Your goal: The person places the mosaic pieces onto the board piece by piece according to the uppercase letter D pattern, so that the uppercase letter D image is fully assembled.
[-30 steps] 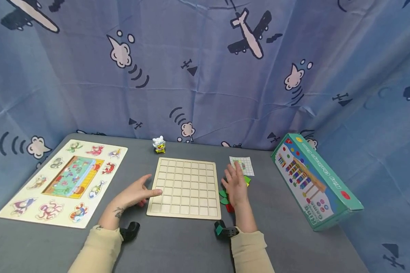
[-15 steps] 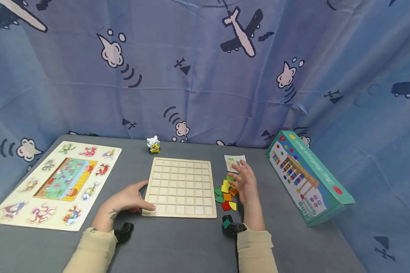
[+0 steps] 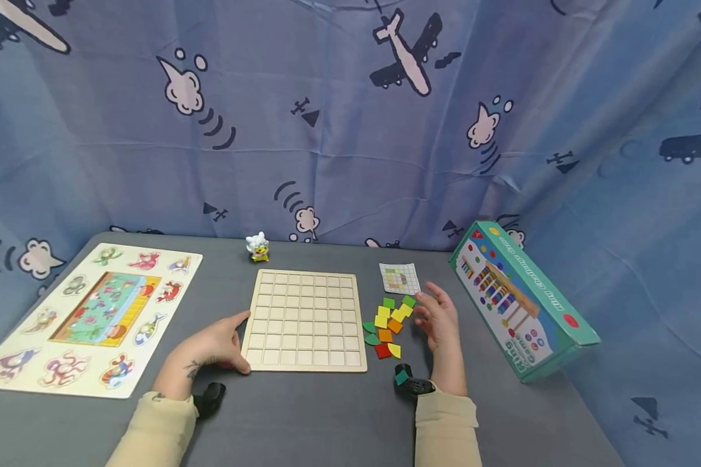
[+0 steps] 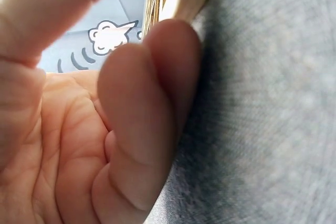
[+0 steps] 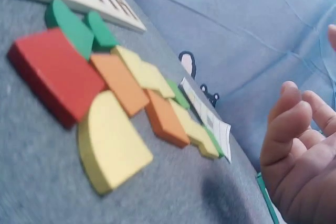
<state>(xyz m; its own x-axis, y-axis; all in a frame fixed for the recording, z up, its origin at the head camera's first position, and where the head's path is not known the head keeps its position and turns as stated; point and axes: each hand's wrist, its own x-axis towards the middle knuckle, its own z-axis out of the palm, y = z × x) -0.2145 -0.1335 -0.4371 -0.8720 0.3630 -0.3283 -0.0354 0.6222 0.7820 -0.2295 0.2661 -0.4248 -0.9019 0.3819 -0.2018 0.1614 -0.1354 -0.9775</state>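
A pale wooden grid board (image 3: 305, 321) lies flat in the middle of the table. At its left edge rests my left hand (image 3: 213, 344), thumb by the near corner and index finger further up the side. The left wrist view shows fingertips (image 4: 126, 72) right at the board's edge. To the right of the board is a cluster of flat coloured pieces: green leaf shapes (image 3: 370, 339), a red piece (image 3: 382, 351), a yellow rounded piece (image 5: 113, 142), orange and yellow squares. My right hand (image 3: 440, 321) hovers beside them, fingers loosely bent and holding nothing.
A small printed grid card (image 3: 400, 279) lies behind the pieces. A green game box (image 3: 522, 301) stands at the right, a sea-animal puzzle board (image 3: 163, 344) lies at the left, and a small white-and-yellow figurine (image 3: 258, 247) stands behind the grid board.
My left thumb has slid from over the board to its near-left corner. My right hand has moved right, uncovering the coloured pieces and the card. The whole head view has shifted slightly.
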